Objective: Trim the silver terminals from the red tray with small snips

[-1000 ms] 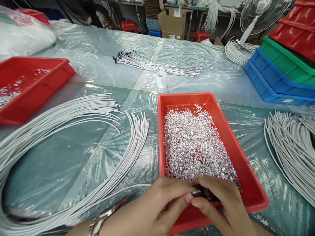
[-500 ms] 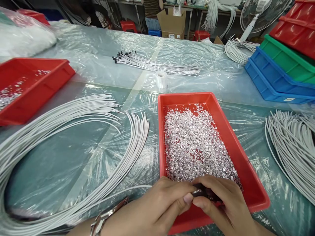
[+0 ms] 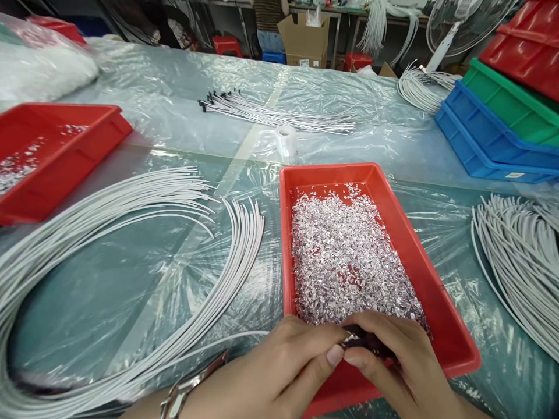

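Note:
My left hand (image 3: 292, 364) is closed in a pinch, with a single white cable (image 3: 238, 335) running from the left into it; the cable's end is hidden by the fingers. Against its fingertips, my right hand (image 3: 402, 361) grips a small dark tool (image 3: 371, 343). Fingers cover most of that tool, so its kind does not show. Both hands are over the near end of a red tray (image 3: 437, 279), which holds a layer of small silvery scraps (image 3: 345, 256).
A coiled bundle of white cables (image 3: 52, 256) lies left, another grey-white coil (image 3: 519, 267) right. A clear tape roll (image 3: 286, 142) and black-tipped cables (image 3: 279, 113) lie beyond the tray. Another red tray (image 3: 87, 151) stands left; stacked bins (image 3: 502, 128) stand right.
Both hands stay almost in the same place, fingertips still together at the dark tool. A little more of a shiny bit shows at the tool's tip.

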`<state>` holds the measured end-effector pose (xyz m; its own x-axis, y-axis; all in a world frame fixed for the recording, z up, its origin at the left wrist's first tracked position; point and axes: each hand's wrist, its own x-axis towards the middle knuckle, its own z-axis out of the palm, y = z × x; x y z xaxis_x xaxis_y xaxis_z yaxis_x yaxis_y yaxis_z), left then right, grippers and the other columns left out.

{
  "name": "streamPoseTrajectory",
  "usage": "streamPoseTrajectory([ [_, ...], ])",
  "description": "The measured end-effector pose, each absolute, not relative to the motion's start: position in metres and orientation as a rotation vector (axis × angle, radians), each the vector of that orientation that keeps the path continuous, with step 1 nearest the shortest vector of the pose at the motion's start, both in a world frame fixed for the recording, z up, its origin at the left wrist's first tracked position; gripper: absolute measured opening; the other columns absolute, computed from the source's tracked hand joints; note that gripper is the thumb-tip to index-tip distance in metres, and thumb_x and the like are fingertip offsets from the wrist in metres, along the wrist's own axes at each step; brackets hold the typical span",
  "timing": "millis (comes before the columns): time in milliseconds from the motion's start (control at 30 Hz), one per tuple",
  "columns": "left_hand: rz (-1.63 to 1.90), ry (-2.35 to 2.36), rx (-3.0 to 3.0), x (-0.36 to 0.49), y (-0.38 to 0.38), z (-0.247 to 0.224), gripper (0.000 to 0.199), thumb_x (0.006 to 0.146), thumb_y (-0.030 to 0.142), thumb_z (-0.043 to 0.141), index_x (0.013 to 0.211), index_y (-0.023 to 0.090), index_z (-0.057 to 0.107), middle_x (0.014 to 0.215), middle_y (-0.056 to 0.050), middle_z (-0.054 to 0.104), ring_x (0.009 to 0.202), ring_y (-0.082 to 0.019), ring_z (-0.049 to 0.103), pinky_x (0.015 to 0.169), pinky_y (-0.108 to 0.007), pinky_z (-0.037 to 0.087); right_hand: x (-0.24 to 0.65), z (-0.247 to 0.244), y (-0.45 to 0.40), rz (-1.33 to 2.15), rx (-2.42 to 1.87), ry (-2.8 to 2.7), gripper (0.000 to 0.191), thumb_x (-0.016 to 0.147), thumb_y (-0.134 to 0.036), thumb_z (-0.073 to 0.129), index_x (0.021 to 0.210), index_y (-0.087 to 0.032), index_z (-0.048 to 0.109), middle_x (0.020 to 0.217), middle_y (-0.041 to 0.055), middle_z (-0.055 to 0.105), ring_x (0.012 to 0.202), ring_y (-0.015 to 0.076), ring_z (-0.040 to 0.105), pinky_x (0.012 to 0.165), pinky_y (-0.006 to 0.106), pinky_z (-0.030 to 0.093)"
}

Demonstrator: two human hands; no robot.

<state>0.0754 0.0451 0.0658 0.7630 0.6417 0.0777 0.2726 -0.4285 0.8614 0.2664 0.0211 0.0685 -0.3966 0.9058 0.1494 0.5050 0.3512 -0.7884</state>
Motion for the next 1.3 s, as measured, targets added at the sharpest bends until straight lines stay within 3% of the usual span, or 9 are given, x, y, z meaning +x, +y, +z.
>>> streamPoseTrajectory([
  [367,0.586,0.764,2.055,0.0774,0.0401,0.0675,0.028,0.096,0.023,0.030,0.088,0.016,0.056,0.074,-0.005,0.065,0.061,-0.013,0.058,0.053,-0.022,0.042,0.2639,0.0687,0.0176,0.923,-1.282,-1.974,0.022,0.093,-0.041,0.047,0.091,-0.021,0.056,0.070,-0.0020,0.064,0.058,0.0131,0.060,0.054,0.024,0.044],
  [567,0.549,0.711,2.067,0.0780,0.0417,0.0692,0.024,0.094,0.018,0.031,0.084,0.017,0.053,0.079,-0.005,0.067,0.062,-0.013,0.060,0.056,-0.023,0.043,0.2612,0.0693,0.0182,0.918,-1.249,-1.970,0.028,0.094,-0.043,0.044,0.084,-0.020,0.057,0.065,-0.0014,0.062,0.053,0.0132,0.059,0.050,0.024,0.043],
  [867,0.538,0.661,2.071,0.0774,0.0437,0.0677,0.023,0.093,0.015,0.033,0.085,0.017,0.054,0.071,-0.003,0.062,0.067,-0.013,0.060,0.062,-0.022,0.047,0.2580,0.0726,0.0139,0.734,-1.284,-2.005,0.030,0.096,-0.047,0.037,0.093,-0.022,0.055,0.073,-0.0007,0.068,0.060,0.0144,0.065,0.055,0.024,0.048],
  [1300,0.533,0.673,2.046,0.0755,0.0443,0.0679,0.023,0.095,0.017,0.031,0.083,0.016,0.051,0.068,-0.001,0.060,0.058,-0.011,0.054,0.057,-0.021,0.041,0.2613,0.0696,0.0187,0.741,-1.219,-2.016,0.029,0.096,-0.044,0.040,0.090,-0.020,0.055,0.069,-0.0021,0.066,0.056,0.0122,0.063,0.052,0.023,0.045],
])
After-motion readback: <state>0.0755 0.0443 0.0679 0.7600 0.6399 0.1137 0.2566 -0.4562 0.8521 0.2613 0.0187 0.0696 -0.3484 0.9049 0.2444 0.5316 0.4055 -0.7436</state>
